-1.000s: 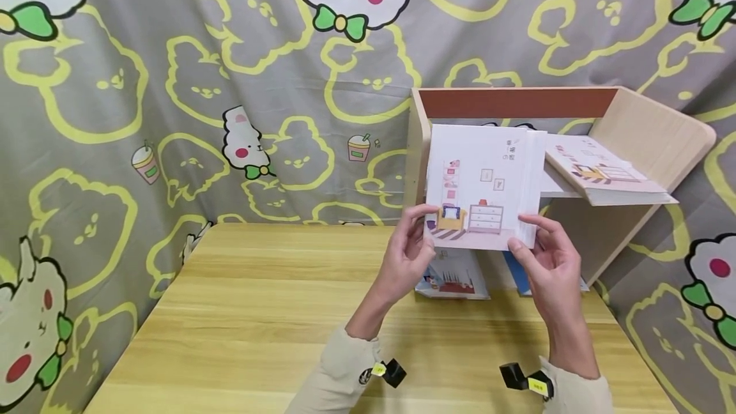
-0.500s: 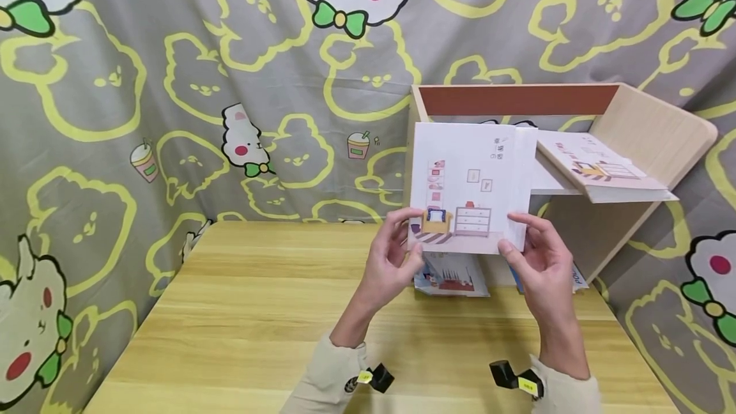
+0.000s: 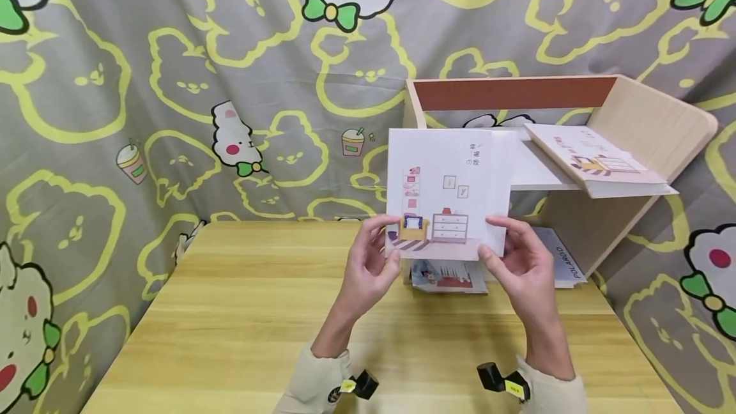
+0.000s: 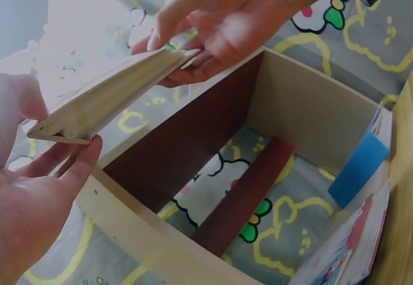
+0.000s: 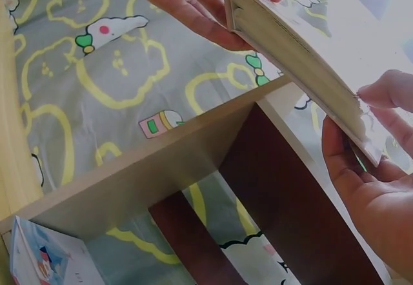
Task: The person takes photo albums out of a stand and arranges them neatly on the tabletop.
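Observation:
A white square book [image 3: 443, 177], its cover printed with a yellow armchair and a chest of drawers, is held upright before the shelf unit in the head view. My left hand [image 3: 370, 267] pinches its lower left edge between thumb and fingers. On the lower right edge, my right hand [image 3: 523, 267] pinches it the same way. Both wrist views show the thick page block of the book [image 4: 116, 95] raised over the shelf unit, with thumbs on one cover and fingers beneath the other.
A pale wooden shelf unit [image 3: 646, 110] stands at the table's back right. A similar book [image 3: 600, 161] lies on its upper shelf, jutting out. Below are an illustrated book [image 3: 448, 278] and a POLAROID booklet [image 3: 563, 264]. The wooden table [image 3: 230, 318] extends left; a patterned curtain [image 3: 190, 75] hangs behind.
Both hands have carried the book left and slightly down, away from the upper shelf. More of the white shelf board and the POLAROID booklet now shows. The grip looks the same.

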The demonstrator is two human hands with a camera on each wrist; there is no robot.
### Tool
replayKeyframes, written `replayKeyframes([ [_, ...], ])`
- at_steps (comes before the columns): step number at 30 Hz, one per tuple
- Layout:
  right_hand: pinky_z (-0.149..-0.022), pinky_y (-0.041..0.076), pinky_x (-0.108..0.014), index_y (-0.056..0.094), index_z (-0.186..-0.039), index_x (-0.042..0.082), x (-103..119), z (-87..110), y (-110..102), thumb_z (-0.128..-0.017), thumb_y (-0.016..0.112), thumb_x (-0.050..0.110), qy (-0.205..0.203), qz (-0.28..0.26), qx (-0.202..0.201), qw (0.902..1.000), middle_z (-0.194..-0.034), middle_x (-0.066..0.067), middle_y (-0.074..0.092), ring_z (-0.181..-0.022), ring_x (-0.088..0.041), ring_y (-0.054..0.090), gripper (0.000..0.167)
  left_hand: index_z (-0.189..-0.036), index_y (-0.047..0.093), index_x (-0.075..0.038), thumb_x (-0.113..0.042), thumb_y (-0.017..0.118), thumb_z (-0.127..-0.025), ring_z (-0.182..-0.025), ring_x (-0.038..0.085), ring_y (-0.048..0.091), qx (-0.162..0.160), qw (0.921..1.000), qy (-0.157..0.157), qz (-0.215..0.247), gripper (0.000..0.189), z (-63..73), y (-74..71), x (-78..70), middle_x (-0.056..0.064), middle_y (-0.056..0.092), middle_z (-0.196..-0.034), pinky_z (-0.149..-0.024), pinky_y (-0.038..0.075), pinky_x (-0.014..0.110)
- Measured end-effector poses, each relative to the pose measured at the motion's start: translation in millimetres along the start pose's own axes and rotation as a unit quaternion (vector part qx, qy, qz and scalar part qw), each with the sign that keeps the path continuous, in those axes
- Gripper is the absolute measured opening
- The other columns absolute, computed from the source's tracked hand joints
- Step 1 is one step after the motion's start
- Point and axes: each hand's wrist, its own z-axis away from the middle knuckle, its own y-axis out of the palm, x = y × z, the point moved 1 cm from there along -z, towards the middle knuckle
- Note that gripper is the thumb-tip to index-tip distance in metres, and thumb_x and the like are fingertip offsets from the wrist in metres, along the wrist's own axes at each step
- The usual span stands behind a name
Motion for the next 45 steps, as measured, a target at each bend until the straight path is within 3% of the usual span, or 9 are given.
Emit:
replayKeyframes([
  [5, -0.08, 0.06, -0.029, 0.051, -0.135, -0.016, 0.0, 0.9, 5.4, -0.086, 0.059, -0.026, -0.021, -0.001, 0.013, 0.9997, -0.127, -0.024, 0.062, -0.101, -0.026, 0.068, 0.05, -0.14, 0.038, 0.009, 0.022, 0.045, -0.088, -0.123, 0.031, 0.053, -0.001, 1.0, -0.003, -0.006, 0.054, 2.6, -5.6, -3.0, 0.027, 0.044, -0.141, -0.096, 0.052, 0.031],
  [19, -0.08, 0.06, -0.029, 0.053, -0.134, -0.015, -3.0, 4.6, 16.6, -0.085, 0.061, -0.026, -0.012, 0.016, 0.031, 0.9993, -0.125, -0.021, 0.063, -0.102, -0.024, 0.069, 0.051, -0.143, 0.037, 0.011, 0.022, 0.045, -0.088, -0.122, 0.029, 0.053, -0.011, 0.9997, -0.009, -0.02, 0.057, 11.2, -15.3, -11.7, 0.029, 0.047, -0.139, -0.095, 0.052, 0.031],
  [26, -0.082, 0.06, -0.028, 0.052, -0.135, -0.014, -5.7, 1.6, 25.0, -0.085, 0.06, -0.027, -0.025, 0.017, 0.036, 0.9989, -0.129, -0.023, 0.062, -0.106, -0.026, 0.069, 0.053, -0.141, 0.037, 0.012, 0.021, 0.046, -0.088, -0.111, 0.026, 0.054, -0.019, 0.9993, 0.0, -0.031, 0.055, 9.9, -21.5, -15.7, 0.025, 0.051, -0.135, -0.085, 0.052, 0.026],
  [34, -0.083, 0.059, -0.03, 0.051, -0.135, -0.015, -6.6, 0.8, 33.6, -0.083, 0.057, -0.031, -0.034, 0.008, 0.04, 0.9986, -0.13, -0.023, 0.061, -0.109, -0.026, 0.069, 0.055, -0.139, 0.034, 0.012, 0.022, 0.044, -0.085, -0.11, 0.026, 0.055, -0.015, 0.999, 0.006, -0.041, 0.056, 9.0, -27.8, -20.8, 0.021, 0.052, -0.134, -0.09, 0.053, 0.029],
  [45, -0.085, 0.059, -0.033, 0.049, -0.14, -0.01, -9.4, -0.8, 40.0, -0.085, 0.064, -0.024, -0.011, 0.022, 0.052, 0.9984, -0.132, -0.023, 0.057, -0.11, -0.027, 0.065, 0.059, -0.141, 0.034, 0.012, 0.021, 0.045, -0.083, -0.11, 0.026, 0.056, -0.02, 0.998, 0.001, -0.06, 0.06, 12.2, -37.0, -25.7, 0.023, 0.052, -0.137, -0.091, 0.054, 0.03],
])
